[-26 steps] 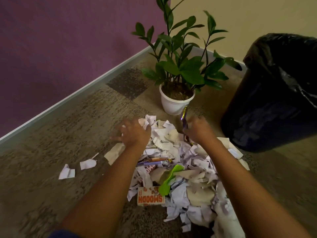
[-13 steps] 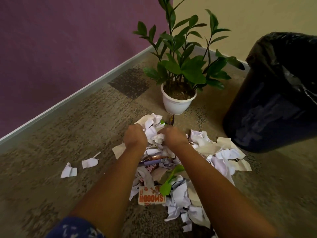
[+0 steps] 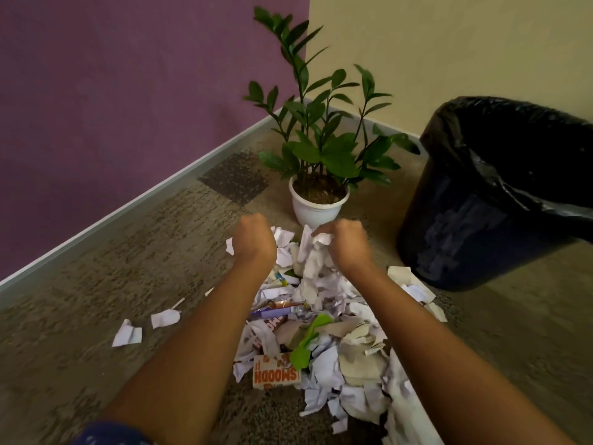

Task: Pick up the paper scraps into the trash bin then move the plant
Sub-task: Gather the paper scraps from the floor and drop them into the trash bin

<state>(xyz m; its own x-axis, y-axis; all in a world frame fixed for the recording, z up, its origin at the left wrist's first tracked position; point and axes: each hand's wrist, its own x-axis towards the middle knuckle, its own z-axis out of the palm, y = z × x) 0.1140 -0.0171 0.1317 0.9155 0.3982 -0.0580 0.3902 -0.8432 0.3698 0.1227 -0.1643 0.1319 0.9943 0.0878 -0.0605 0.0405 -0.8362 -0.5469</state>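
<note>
Lifting clear of the floor (image 3: pixel 128 284) now: my left hand (image 3: pixel 253 239) and right hand (image 3: pixel 348 247) clutch paper scraps (image 3: pixel 313 255); trash bin (image 3: pixel 481 203) next.

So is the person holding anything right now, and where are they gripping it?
Yes: a bunch of paper scraps, gripped at its top. The right hand curls round crumpled white pieces; the left hand clutches scraps on its left side.

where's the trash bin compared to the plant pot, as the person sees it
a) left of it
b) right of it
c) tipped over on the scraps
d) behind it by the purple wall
b: the black-lined trash bin stands to the right of the white plant pot, well away from the purple wall.
</note>
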